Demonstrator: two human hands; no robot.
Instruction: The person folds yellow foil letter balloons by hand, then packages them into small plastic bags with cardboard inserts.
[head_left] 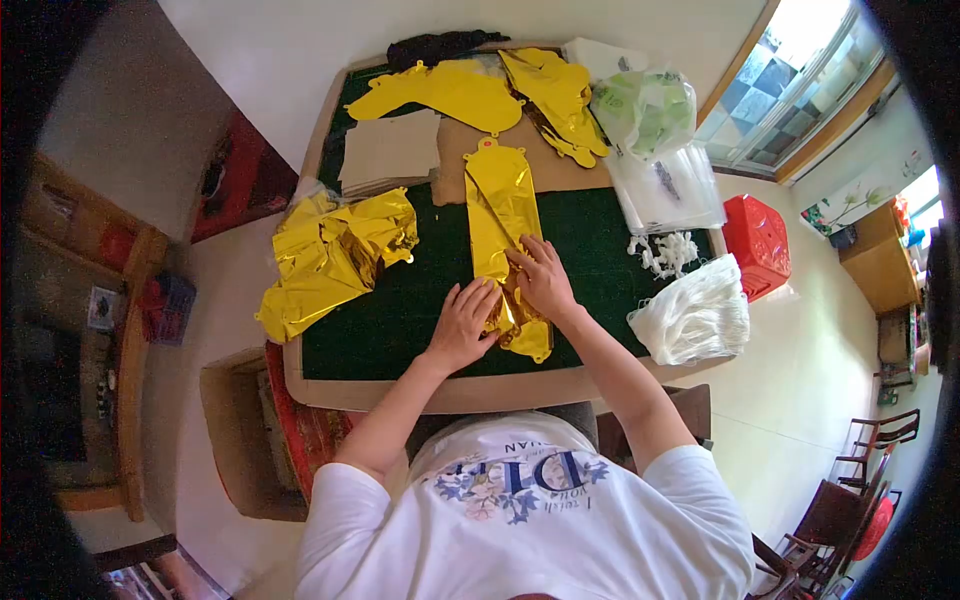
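A long gold foil piece lies lengthwise on the green table top, its lower part crumpled. My left hand rests on the left side of that lower part, fingers spread. My right hand lies flat on its right side, a little higher, with the fingers apart. To the left is a crumpled pile of gold foil. More gold foil pieces lie at the far edge, with another folded gold piece beside them.
Grey card sheets are stacked at the far left. On the right are clear plastic bags, a green-white bag, small white pieces and a bundle of white string. A red stool stands beyond the right edge.
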